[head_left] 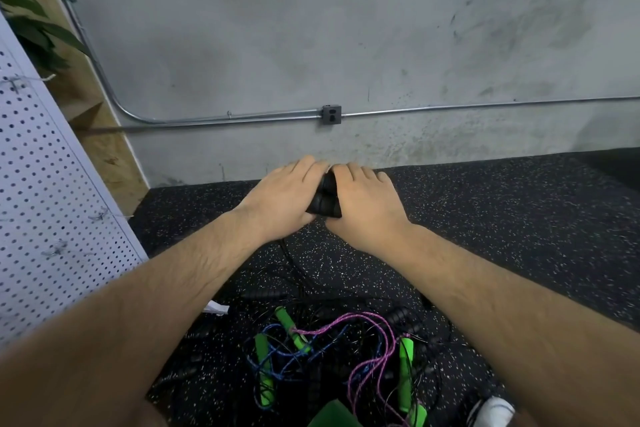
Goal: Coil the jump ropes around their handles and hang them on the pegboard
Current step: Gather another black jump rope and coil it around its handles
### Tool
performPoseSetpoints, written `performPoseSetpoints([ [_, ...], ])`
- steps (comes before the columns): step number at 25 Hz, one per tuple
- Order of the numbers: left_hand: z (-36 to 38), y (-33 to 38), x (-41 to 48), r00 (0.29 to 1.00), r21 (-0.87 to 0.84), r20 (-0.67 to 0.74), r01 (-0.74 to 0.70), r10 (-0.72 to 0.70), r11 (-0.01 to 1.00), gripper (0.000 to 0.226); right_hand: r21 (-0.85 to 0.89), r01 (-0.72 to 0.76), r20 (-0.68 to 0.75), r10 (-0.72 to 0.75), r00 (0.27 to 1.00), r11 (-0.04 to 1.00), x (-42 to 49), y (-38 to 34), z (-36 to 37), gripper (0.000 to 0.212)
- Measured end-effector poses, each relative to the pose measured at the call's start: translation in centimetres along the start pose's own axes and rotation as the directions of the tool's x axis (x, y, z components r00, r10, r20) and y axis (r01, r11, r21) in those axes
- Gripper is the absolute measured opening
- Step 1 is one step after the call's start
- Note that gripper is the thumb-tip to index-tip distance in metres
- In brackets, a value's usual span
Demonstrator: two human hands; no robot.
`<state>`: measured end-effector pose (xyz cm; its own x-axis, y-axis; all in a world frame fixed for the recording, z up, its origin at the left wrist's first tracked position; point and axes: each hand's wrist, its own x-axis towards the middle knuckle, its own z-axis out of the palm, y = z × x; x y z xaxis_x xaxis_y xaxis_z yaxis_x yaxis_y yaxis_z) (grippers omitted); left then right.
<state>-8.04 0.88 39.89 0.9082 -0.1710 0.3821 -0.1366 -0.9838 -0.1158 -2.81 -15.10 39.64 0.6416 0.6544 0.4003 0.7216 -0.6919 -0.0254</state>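
Above speckled rubber floor (485, 218), both hands (287, 194) gripping ribbed black handles (325, 201)

A tangled heap of jump ropes (301, 343), pink, blue and black, with green handles (406, 367), is spread at six o'clock on the black speckled floor (502, 211), and a white scrap (216, 308) is seen at seven.

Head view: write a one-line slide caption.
The left hand and right hand grip black handles together above tangled jump ropes on the floor, pegboard at left.
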Motion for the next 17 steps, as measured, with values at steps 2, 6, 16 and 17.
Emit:
performPoseSetpoints([
  [2, -0.3, -0.4, 0.0, 0.998, -0.041, -0.005, 0.055, -0.055, 0.998, 0.062, 0.009, -0.043, 0.005, 0.043, 0.999, 0.999, 0.1, 0.4, -0.1, 0.066],
  [6, -0.4, -0.6, -0.2, 0.993, -0.028, -0.008, 0.121, -0.122, 0.992, 0.055, 0.065, -0.062, 0.057, 0.058, 0.997, 0.996, 0.4, 1.1, -0.2, 0.066],
  [16, -0.1, -2.0, -0.6, 0.995, 0.116, -0.097, 0.009, 0.002, 0.993, 0.073, 0.122, 0.077, -0.038, -0.073, 0.997, 0.989, 1.7, 1.2, 0.1, 0.063],
  [17, -0.1, -2.2, -0.7, 0.989, 0.123, -0.129, -0.055, 0.071, 0.991, 0.076, 0.134, 0.086, -0.059, -0.079, 0.995, 0.987, 1.8, 1.1, 0.0, 0.064],
])
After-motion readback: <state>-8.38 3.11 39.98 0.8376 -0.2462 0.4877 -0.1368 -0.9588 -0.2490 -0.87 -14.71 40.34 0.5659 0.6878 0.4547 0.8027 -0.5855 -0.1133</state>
